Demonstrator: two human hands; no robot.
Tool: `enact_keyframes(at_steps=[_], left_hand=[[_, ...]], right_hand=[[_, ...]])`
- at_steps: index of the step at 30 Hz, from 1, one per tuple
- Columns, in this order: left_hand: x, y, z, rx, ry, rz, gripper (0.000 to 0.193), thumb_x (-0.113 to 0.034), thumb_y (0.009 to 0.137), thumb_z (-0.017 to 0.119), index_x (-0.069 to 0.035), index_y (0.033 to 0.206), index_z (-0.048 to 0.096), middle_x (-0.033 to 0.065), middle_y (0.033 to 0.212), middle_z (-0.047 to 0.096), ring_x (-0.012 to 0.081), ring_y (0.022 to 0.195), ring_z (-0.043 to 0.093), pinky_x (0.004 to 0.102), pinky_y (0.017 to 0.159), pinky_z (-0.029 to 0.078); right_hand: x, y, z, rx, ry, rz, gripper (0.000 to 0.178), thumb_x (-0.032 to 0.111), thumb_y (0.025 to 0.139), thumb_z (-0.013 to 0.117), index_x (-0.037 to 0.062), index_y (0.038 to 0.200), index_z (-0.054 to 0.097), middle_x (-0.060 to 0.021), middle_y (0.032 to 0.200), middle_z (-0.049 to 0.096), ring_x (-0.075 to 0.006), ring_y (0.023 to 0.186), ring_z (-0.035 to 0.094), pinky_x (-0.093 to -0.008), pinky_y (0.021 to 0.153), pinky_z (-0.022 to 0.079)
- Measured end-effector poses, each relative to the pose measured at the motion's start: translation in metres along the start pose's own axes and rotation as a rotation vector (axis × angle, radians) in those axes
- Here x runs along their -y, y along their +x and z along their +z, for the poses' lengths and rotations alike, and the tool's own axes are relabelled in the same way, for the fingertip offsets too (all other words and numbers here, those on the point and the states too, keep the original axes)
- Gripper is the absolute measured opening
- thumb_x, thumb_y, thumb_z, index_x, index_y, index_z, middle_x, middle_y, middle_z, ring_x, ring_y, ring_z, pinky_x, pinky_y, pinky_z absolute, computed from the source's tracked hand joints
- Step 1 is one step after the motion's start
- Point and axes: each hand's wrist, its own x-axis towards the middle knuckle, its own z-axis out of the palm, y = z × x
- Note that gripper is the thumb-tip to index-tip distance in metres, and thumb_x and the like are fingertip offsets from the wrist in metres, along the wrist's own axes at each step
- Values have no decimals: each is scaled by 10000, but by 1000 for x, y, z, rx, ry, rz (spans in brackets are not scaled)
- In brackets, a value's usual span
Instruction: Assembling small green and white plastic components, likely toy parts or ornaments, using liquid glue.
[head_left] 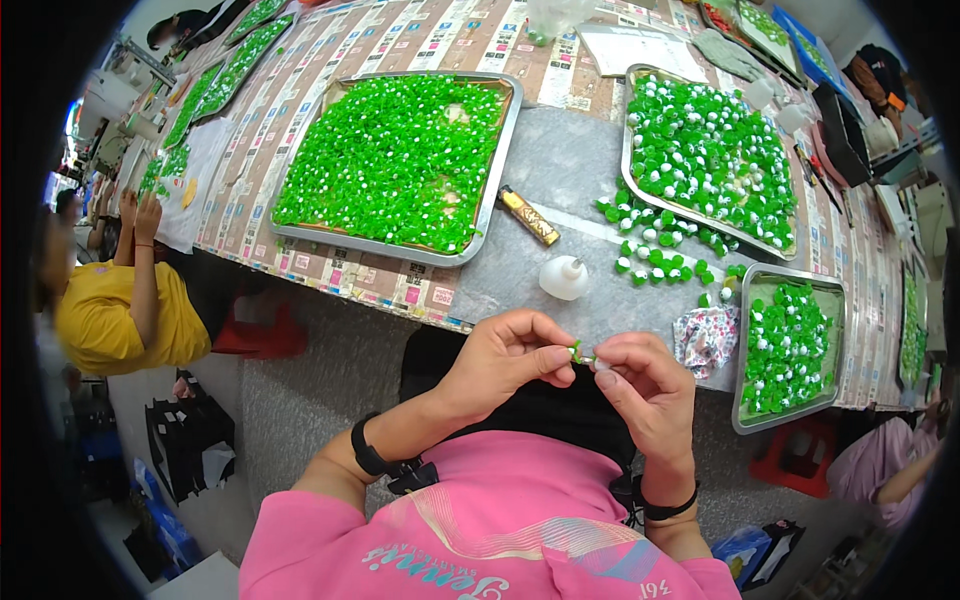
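My left hand (508,362) pinches a small green plastic piece (575,347) between thumb and forefinger, just off the table's near edge. Close against it, my right hand (650,390) pinches a small white piece (600,365). The two pieces nearly meet; whether they touch cannot be made out. Beyond my hands stands a white squeeze bottle (564,278) with a nozzle. A gold and black tube (530,215) lies behind it. To the right, loose green-and-white pieces (655,262) are scattered over the grey table surface, near a crumpled floral cloth (706,338).
A metal tray (508,130) heaped with green pieces stands left. Another tray (628,150) of green-and-white pieces is at the back right, and a smaller tray (742,390) sits near right. A person in a yellow top (120,315) works at the far left. Pliers-like tools (822,175) lie right.
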Motion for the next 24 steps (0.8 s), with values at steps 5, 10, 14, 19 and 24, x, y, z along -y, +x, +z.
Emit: enact_keyframes(at_steps=[5, 10, 14, 19, 24], left_hand=[[0, -1, 1, 23, 22, 11, 125, -29, 869, 612, 34, 975, 588, 98, 854, 638, 155, 766, 647, 264, 700, 554], [-1, 0, 3, 32, 63, 8, 129, -36, 872, 612, 33, 979, 593, 93, 868, 636, 140, 769, 640, 249, 704, 546], [1, 0, 2, 44, 76, 15, 130, -44, 874, 610, 24, 985, 598, 71, 852, 632, 117, 765, 634, 233, 700, 541], [2, 0, 1, 35, 132, 30, 126, -27, 862, 620, 31, 973, 607, 77, 852, 640, 118, 759, 635, 229, 688, 538], [-1, -1, 2, 35, 191, 37, 122, -3, 847, 633, 40, 961, 621, 98, 874, 649, 131, 755, 639, 232, 681, 535]], right_hand=[[-2, 1, -1, 3, 44, 72, 192, -64, 794, 658, -39, 982, 633, -101, 1018, 589, -151, 904, 612, -247, 785, 514], [-5, 3, -3, 23, -93, -26, 209, -56, 781, 674, -31, 987, 648, -109, 1003, 605, -154, 894, 620, -253, 772, 526], [-4, 1, -4, 19, -107, -3, 198, -47, 780, 680, -25, 975, 657, -107, 982, 616, -154, 888, 624, -247, 763, 524], [-1, 0, -2, -29, -57, 98, 177, -40, 768, 694, -19, 942, 667, -99, 950, 634, -154, 858, 635, -241, 730, 520], [-8, 0, -6, 6, -198, -86, 185, -62, 722, 712, 1, 893, 683, -113, 902, 667, -167, 826, 648, -244, 699, 521]])
